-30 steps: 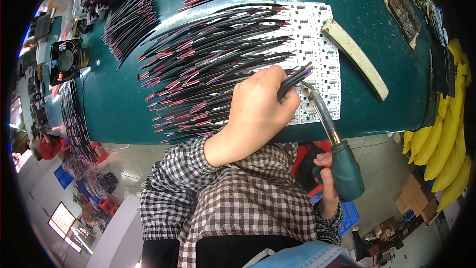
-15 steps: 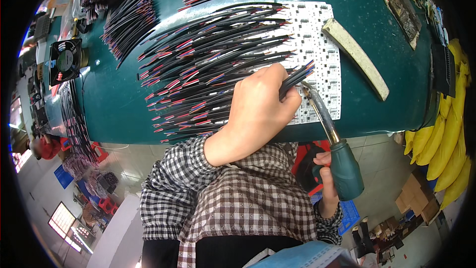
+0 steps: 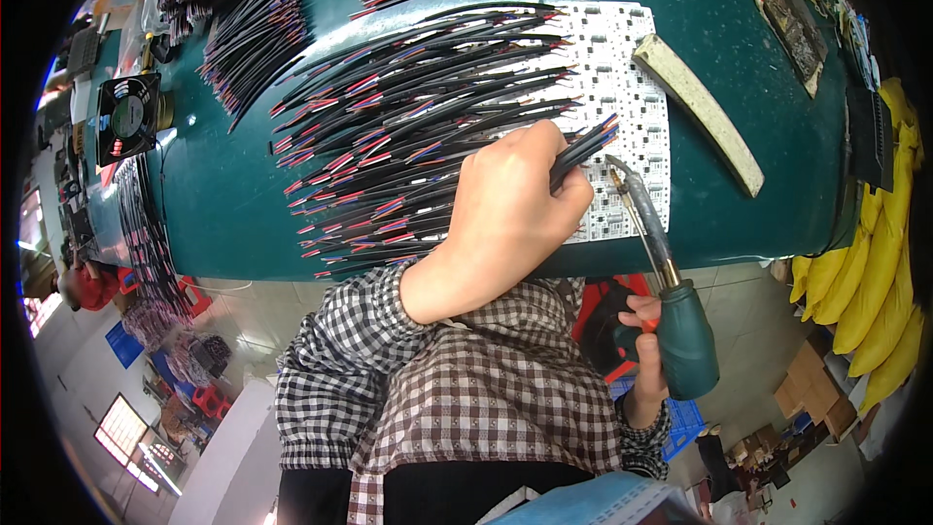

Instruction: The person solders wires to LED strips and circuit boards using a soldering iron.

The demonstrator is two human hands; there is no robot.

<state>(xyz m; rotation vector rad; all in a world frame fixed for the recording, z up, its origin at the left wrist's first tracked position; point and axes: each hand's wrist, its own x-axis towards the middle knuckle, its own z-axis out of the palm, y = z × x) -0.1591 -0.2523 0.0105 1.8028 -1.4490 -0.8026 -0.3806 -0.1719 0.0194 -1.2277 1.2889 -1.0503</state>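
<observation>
Pinched between the fingers of my left hand point(image 3: 510, 219) are several black cables point(image 3: 586, 148), their thin coloured wire ends pointing up and to the right over a white circuit board panel point(image 3: 637, 87). My right hand point(image 3: 645, 369) is wrapped round the green handle of a soldering gun point(image 3: 687, 340), fingers by its red trigger. The gun's bent metal tip is over the panel, just right of and below the held wire ends, with a small gap between. Rows of black cables point(image 3: 418, 126) with red, white and blue ends cover the panel's left side.
A curved pale bar point(image 3: 700, 117) lies right of the panel on the green table point(image 3: 797, 204). More cable bundles point(image 3: 258, 44) are at the upper left, near a small black fan point(image 3: 128, 119). A dark worn block point(image 3: 792, 24) sits far right. Yellow bags point(image 3: 875, 282) hang beyond the table.
The soldering gun has shifted slightly right and down, its tip drawing away from the wire ends. My left hand and its cables have barely moved.
</observation>
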